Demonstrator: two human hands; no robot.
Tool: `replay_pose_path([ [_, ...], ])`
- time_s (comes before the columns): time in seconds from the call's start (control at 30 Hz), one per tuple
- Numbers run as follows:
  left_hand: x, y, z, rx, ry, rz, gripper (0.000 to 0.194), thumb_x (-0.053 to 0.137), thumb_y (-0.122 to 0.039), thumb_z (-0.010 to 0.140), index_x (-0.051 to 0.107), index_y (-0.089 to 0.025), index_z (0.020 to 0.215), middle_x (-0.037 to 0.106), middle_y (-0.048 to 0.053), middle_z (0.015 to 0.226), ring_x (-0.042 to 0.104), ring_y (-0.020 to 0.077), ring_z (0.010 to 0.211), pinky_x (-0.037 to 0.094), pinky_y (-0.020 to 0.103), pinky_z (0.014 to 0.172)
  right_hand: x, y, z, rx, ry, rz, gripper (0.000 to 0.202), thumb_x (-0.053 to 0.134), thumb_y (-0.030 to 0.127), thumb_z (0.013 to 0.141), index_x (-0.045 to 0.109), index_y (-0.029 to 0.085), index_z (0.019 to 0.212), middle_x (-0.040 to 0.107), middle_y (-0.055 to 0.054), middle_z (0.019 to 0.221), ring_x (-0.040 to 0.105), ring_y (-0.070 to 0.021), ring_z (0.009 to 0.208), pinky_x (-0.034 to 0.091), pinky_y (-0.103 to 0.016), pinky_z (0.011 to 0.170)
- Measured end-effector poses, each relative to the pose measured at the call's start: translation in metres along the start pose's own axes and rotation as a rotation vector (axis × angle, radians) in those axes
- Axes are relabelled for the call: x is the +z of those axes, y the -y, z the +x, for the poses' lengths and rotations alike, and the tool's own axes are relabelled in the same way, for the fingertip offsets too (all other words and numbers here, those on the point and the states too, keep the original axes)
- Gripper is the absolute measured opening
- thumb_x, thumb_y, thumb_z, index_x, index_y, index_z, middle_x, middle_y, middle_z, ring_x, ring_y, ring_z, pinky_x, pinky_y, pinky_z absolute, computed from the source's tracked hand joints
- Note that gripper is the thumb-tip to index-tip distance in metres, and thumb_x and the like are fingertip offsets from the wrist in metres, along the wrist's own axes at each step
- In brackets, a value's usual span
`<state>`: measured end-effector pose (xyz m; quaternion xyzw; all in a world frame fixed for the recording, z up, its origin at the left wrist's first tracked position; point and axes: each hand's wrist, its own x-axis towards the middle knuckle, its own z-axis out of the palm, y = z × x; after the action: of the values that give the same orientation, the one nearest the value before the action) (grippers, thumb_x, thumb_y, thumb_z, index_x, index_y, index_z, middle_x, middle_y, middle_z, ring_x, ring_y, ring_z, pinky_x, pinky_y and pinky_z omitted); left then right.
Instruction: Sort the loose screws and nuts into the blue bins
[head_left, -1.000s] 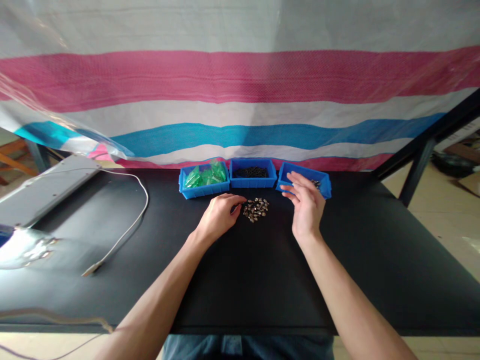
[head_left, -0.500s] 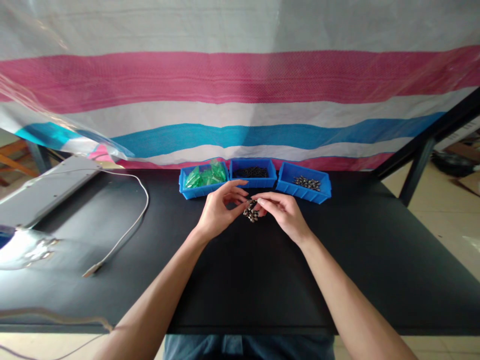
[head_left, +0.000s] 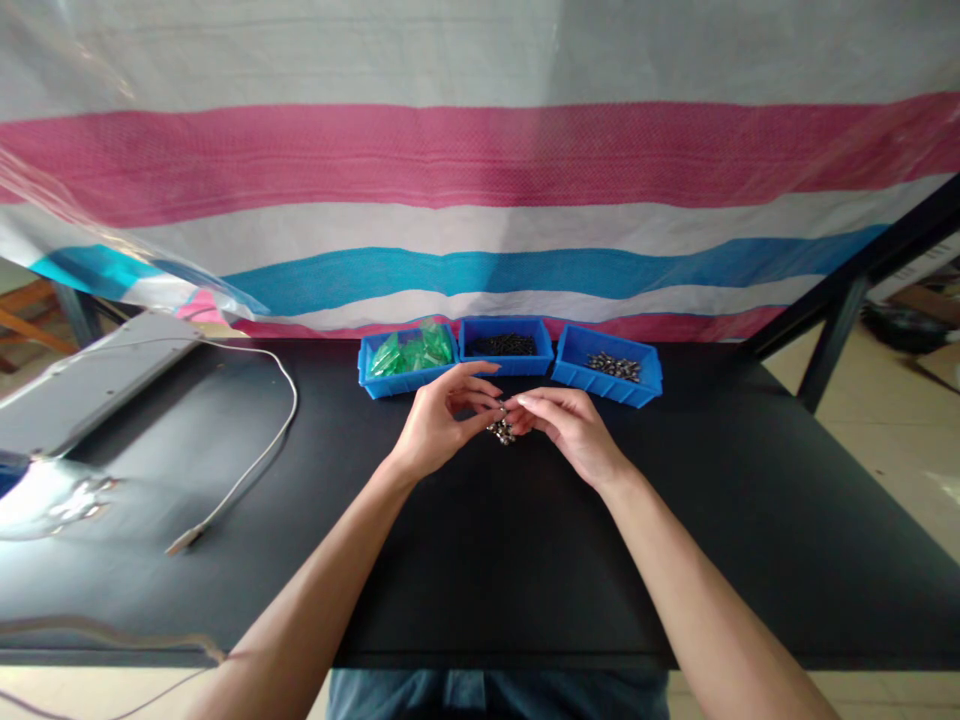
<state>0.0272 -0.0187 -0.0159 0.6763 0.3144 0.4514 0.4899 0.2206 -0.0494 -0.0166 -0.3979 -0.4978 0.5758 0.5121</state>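
Observation:
My left hand (head_left: 442, 415) and my right hand (head_left: 574, 425) meet over the middle of the black table. Between their fingertips is a small cluster of shiny metal parts (head_left: 501, 431), partly hidden by the fingers. My left thumb and fingers pinch it from the left, and my right thumb and forefinger close on its upper right side. Just beyond the hands stand three blue bins: the left bin (head_left: 405, 382) with green plastic pieces, the middle bin (head_left: 506, 366) with dark screws, the right bin (head_left: 606, 385) with small metal parts.
A white cable (head_left: 289, 415) curves over the black table (head_left: 510, 580) at the left. Behind it lies a grey metal case (head_left: 105, 375), with a clear plastic bag (head_left: 52, 497) nearer. A striped sheet (head_left: 480, 160) hangs behind the bins. A black frame post (head_left: 832, 345) stands at the right.
My right fingers have shifted slightly and come closer to my left fingertips. The metal cluster is now more covered by the fingers.

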Motion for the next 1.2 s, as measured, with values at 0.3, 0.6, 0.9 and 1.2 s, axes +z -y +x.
replay_pose_path([
  [0.3, -0.003, 0.019, 0.000, 0.251, 0.199, 0.620, 0.048, 0.046, 0.004, 0.087, 0.069, -0.019, 0.123, 0.073, 0.008, 0.123, 0.067, 0.0226, 0.117, 0.055, 0.043, 0.105, -0.005, -0.001, 0.010, -0.227, -0.499, 0.123, 0.014, 0.073, 0.030, 0.078, 0.079, 0.018, 0.075, 0.077, -0.006, 0.075, 0.070, -0.0176, 0.066, 0.058, -0.032, 0.068],
  [0.6, -0.006, 0.032, 0.000, 0.340, 0.285, 0.841, 0.046, 0.048, 0.002, 0.089, 0.072, -0.019, 0.122, 0.074, 0.009, 0.121, 0.068, 0.0221, 0.116, 0.057, 0.041, 0.103, -0.019, -0.002, 0.010, -0.386, -0.771, -0.054, 0.035, 0.066, 0.022, 0.078, 0.077, 0.021, 0.112, 0.074, -0.011, 0.120, 0.076, -0.0230, 0.089, 0.059, -0.034, 0.074],
  [0.9, -0.011, 0.024, 0.002, 0.315, 0.176, 0.948, 0.030, 0.051, -0.005, 0.093, 0.075, -0.015, 0.107, 0.075, 0.011, 0.102, 0.072, 0.0223, 0.092, 0.060, 0.037, 0.086, -0.008, -0.002, 0.006, -0.329, -0.609, -0.078, 0.033, 0.068, 0.025, 0.079, 0.076, 0.021, 0.112, 0.075, -0.011, 0.118, 0.075, -0.0200, 0.080, 0.057, -0.032, 0.069],
  [1.2, -0.008, 0.017, 0.002, 0.244, -0.022, 0.650, 0.027, 0.060, -0.008, 0.088, 0.073, -0.019, 0.110, 0.070, 0.007, 0.101, 0.070, 0.0170, 0.087, 0.060, 0.031, 0.083, -0.007, -0.001, 0.004, -0.303, -0.502, -0.134, 0.024, 0.066, 0.028, 0.084, 0.077, 0.021, 0.104, 0.078, -0.007, 0.101, 0.072, -0.0179, 0.071, 0.056, -0.032, 0.067],
])
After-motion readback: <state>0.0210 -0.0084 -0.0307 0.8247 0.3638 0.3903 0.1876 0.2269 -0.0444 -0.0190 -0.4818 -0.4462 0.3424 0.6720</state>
